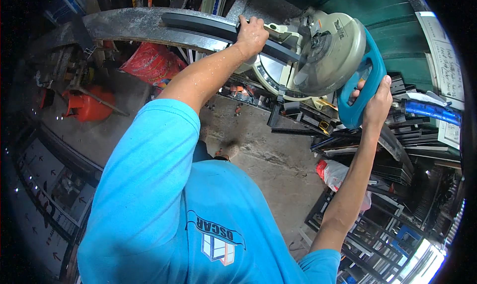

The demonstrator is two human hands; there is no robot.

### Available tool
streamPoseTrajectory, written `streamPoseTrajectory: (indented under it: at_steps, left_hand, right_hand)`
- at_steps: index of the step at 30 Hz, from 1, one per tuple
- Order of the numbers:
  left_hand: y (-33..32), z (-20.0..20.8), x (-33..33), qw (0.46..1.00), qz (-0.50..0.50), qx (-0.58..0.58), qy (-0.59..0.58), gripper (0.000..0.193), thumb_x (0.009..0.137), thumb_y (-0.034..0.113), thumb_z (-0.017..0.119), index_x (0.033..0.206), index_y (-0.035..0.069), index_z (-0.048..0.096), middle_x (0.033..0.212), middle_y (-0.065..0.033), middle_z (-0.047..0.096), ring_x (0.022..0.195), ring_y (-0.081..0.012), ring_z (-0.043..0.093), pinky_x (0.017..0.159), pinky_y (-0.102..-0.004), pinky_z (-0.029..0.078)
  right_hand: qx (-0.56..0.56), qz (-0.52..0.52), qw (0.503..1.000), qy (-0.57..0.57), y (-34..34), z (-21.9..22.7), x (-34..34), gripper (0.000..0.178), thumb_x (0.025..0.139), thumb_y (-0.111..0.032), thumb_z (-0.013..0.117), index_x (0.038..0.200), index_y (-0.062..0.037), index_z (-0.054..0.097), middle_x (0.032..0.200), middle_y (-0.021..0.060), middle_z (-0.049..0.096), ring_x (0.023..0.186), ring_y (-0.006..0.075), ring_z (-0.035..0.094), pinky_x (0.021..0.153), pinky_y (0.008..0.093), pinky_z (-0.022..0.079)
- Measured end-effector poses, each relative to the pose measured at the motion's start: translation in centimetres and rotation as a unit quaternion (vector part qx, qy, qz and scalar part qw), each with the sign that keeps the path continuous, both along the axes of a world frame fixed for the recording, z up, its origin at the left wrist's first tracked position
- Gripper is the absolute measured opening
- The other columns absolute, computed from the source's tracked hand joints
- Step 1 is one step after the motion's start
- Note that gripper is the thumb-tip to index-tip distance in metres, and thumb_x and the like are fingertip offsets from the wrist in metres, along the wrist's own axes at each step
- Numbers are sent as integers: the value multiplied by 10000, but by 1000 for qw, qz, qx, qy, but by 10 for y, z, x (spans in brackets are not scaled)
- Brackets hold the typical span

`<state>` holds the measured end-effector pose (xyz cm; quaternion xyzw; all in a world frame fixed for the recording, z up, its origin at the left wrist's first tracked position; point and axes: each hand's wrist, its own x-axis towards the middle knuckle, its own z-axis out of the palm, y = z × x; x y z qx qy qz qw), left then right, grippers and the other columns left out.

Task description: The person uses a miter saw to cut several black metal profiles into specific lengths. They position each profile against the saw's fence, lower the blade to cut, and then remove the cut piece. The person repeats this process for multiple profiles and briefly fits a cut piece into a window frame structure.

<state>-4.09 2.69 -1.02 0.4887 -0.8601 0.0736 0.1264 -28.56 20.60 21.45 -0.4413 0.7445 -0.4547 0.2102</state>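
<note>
Bright-blue fabric T-shirt point(223, 184) sits nearest the camera, cut off at the lower edge, with the left hand point(252, 34) beyond it curled over a long black straight-edged bar point(203, 26) on the grey metal bench point(124, 26), underside of that grip hidden. Bar's right end disappears behind the rounded beige blade guard point(343, 58) of the saw, so blade and any contact can't be made out. Right hand point(378, 102) is wrapped around the teal loop-shaped plastic handle point(379, 68), trigger finger position unclear.
</note>
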Motion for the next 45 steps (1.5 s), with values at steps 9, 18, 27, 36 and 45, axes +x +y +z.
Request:
streamPoseTrajectory:
  at_steps: [9,18,27,36,45]
  left_hand:
    - [2,5,1,1000,4,16,-7,194,762,125,743,947,103,796,1097,-111,645,1130,-302,591,1031,-665,357]
    - [4,12,2,998,3,56,-26,218,791,182,763,999,133,807,1158,-96,643,1187,-293,572,1070,-704,320]
    - [1,8,-1,999,11,45,-15,270,717,191,821,976,120,799,1144,-95,635,1180,-290,572,1061,-679,342]
    - [-1,3,0,999,22,36,-19,270,722,199,821,983,130,800,1158,-82,638,1182,-283,571,1075,-676,347]
    - [2,9,0,999,6,46,-23,209,832,159,713,1013,118,807,1178,-99,641,1196,-298,570,1081,-718,324]
  right_hand:
    - [-17,4,1000,3,3,-6,3,621,1115,-507,291,931,2,596,747,112,648,577,192,653,518,345,536]
    - [-20,-7,1000,-11,2,-1,12,608,1115,-489,293,915,0,594,733,109,641,558,192,646,529,334,533]
    - [-35,-3,999,-25,6,-2,15,598,1119,-489,301,922,-3,587,719,103,632,540,183,630,521,323,516]
    - [-23,-9,999,-28,3,1,17,583,1119,-485,311,955,4,585,717,102,627,537,181,631,511,321,518]
    - [-40,-10,999,-12,5,-4,13,573,1113,-496,327,1033,8,588,718,115,638,525,188,637,492,335,524]
